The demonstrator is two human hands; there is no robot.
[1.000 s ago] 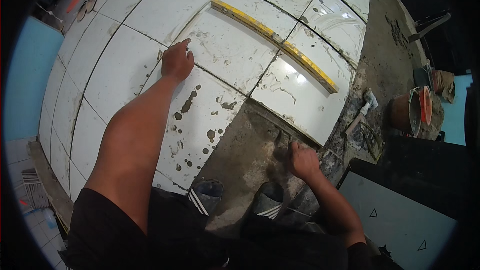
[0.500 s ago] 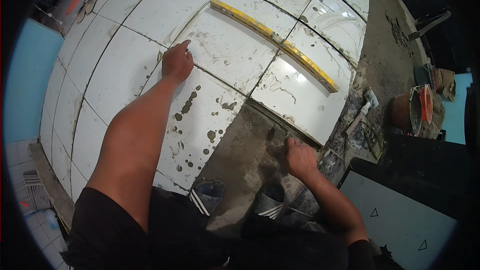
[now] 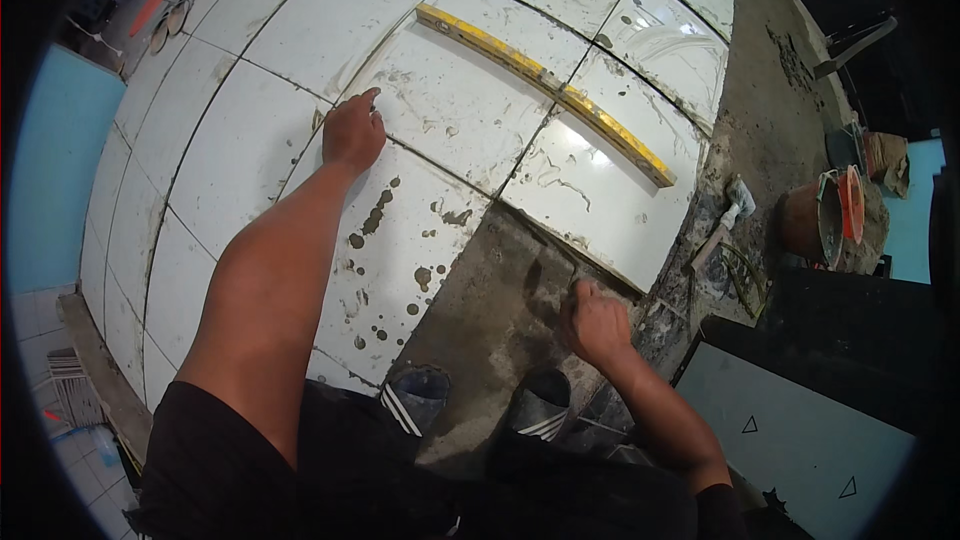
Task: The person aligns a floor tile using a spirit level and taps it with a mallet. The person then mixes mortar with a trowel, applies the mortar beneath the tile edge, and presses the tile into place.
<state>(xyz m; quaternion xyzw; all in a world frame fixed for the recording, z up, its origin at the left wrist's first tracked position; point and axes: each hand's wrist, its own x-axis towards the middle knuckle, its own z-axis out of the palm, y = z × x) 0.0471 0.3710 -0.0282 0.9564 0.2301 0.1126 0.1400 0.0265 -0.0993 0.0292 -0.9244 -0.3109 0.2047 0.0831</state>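
Note:
My left hand (image 3: 352,132) rests on the white floor tiles near a joint, fingers partly stretched out and holding nothing. My right hand (image 3: 598,322) is closed low over the bare grey patch of floor (image 3: 480,305). From its fist a thin bent metal tool (image 3: 573,274) reaches toward the edge of the laid tile (image 3: 600,210); the handle is hidden in my fingers and its far end is hard to make out. A yellow spirit level (image 3: 545,80) lies across two tiles beyond my hands. Wet mortar drops (image 3: 372,218) spot the tile beside my left forearm.
My feet in dark striped slides (image 3: 417,395) stand by the bare patch. To the right lie a hammer-like tool with a pale wrapped end (image 3: 738,202) and buckets (image 3: 808,220). A grey panel (image 3: 790,430) is at the lower right. Sandals (image 3: 172,20) sit at the far left.
My right hand has shifted very slightly downward with the thin tool. My left hand stays in nearly the same place, and the spirit level has not moved.

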